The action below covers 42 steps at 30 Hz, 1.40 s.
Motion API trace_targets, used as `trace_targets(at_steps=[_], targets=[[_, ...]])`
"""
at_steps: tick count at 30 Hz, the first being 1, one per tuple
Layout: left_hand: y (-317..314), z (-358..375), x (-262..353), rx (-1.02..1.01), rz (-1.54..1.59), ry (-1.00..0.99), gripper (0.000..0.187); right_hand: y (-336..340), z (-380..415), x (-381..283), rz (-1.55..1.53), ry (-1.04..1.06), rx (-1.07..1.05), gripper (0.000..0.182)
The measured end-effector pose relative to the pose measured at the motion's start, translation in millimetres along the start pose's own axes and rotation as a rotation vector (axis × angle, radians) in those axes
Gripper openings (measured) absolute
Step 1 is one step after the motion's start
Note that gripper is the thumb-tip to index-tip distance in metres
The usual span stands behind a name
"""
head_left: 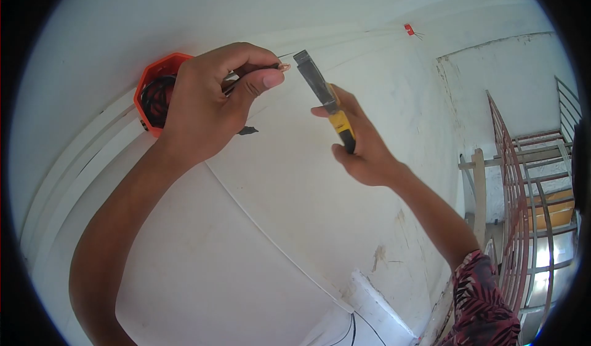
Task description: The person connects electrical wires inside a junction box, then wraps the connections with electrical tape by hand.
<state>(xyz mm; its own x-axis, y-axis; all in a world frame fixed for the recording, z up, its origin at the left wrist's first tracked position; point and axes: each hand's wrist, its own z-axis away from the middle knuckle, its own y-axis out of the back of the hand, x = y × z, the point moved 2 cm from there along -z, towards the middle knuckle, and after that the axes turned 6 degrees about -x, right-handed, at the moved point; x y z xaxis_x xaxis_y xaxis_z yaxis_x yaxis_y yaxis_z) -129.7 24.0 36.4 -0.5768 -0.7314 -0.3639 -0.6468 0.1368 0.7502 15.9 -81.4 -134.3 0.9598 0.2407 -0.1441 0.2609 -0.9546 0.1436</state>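
My left hand (212, 97) pinches a dark electrical wire between thumb and fingers. The wire's bare, twisted copper end (284, 67) pokes out past the fingertips. Just right of it, apart from the copper, are the dark metal jaws of pliers (317, 81) with yellow and black handles. My right hand (363, 143) is closed around those handles, and the jaws point up and left. Behind my left hand, an orange octagonal junction box (143, 94) holds coiled black wires (159, 100). My left hand hides part of the box.
White trim (80, 155) curves along the left. A thin white cable (265, 226) runs down the pale wall to dark wires (353, 327). A small red box (409, 30) with wire ends sits farther off. Metal railings (511, 198) stand at right.
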Motion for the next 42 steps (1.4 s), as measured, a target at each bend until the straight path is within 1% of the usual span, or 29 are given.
trace_targets(at_steps=[1,3,5,7,11,13,14,15,16,17,18,19,21,23,25,26,28,32,34,35,37,38,40,41,42], targets=[[-1,1,1,0.006,0.012,-0.025,0.024,-5,-2,-1,0.0,0.005,0.001,0.064],[-3,3,1,0.013,0.021,-0.044,0.023,-15,-6,-1,-0.103,0.026,0.002,0.069],[-3,4,2,0.086,-0.015,-0.103,0.017,-22,-10,1,-0.118,0.057,0.01,0.069],[-3,2,3,0.099,-0.03,-0.094,0.016,-25,-13,2,-0.044,0.132,0.055,0.066],[-3,2,0,0.104,-0.03,-0.098,0.015,-28,-14,8,-0.118,0.111,0.056,0.067],[-4,-10,10,0.112,-0.034,-0.117,0.015,-13,-16,7,-0.008,0.1,0.08,0.064],[-2,-10,12,0.122,-0.04,-0.134,0.014,-11,-18,8,-0.008,0.099,0.08,0.064],[0,-11,13,0.123,-0.041,-0.134,0.014,-8,-20,10,0.038,0.144,0.108,0.062],[1,-11,16,0.127,-0.095,-0.173,0.013,-7,-22,11,0.083,0.189,0.134,0.06],[2,-11,18,0.131,-0.149,-0.213,0.012,-7,-24,11,0.081,0.19,0.132,0.06],[2,-11,17,0.131,-0.151,-0.212,0.012,-6,-25,12,0.096,0.205,0.157,0.057],[1,-12,16,0.149,-0.153,-0.251,0.011,-5,-26,12,0.11,0.218,0.183,0.055],[2,-12,16,0.169,-0.155,-0.29,0.01,-4,-26,13,0.1,0.225,0.174,0.056],[10,-15,18,0.129,-0.229,-0.319,0.014,0,-33,11,0.09,0.226,0.166,0.057],[10,-16,19,0.116,-0.205,-0.307,0.014,2,-33,15,0.083,0.255,0.131,0.058],[17,-28,23,0.098,-0.184,-0.295,0.013,11,-42,8,0.082,0.252,0.135,0.058],[16,-29,24,0.089,-0.15,-0.278,0.012,12,-42,7,-0.141,0.185,0.093,0.059],[12,-27,22,0.083,-0.129,-0.23,0.011,10,-36,3,-0.023,0.229,0.054,0.06],[16,-33,24,0.081,-0.128,-0.234,0.011,15,-39,-4,-0.139,0.111,0.046,0.072],[16,-33,25,0.084,-0.129,-0.237,0.011,14,-40,-3,-0.139,0.109,0.044,0.072],[17,-32,26,0.081,-0.13,-0.219,0.011,12,-43,3,-0.13,0.145,0.116,0.061],[17,-33,27,0.077,-0.132,-0.203,0.011,12,-45,5,-0.129,0.143,0.114,0.061],[17,-33,29,0.085,-0.14,-0.204,0.012,14,-46,8,-0.087,0.203,0.108,0.061],[17,-33,29,0.096,-0.145,-0.207,0.013,17,-47,9,-0.084,0.184,0.108,0.061],[17,-32,30,0.07,-0.164,-0.162,0.013,19,-48,8,-0.05,0.2,0.057,0.058]])
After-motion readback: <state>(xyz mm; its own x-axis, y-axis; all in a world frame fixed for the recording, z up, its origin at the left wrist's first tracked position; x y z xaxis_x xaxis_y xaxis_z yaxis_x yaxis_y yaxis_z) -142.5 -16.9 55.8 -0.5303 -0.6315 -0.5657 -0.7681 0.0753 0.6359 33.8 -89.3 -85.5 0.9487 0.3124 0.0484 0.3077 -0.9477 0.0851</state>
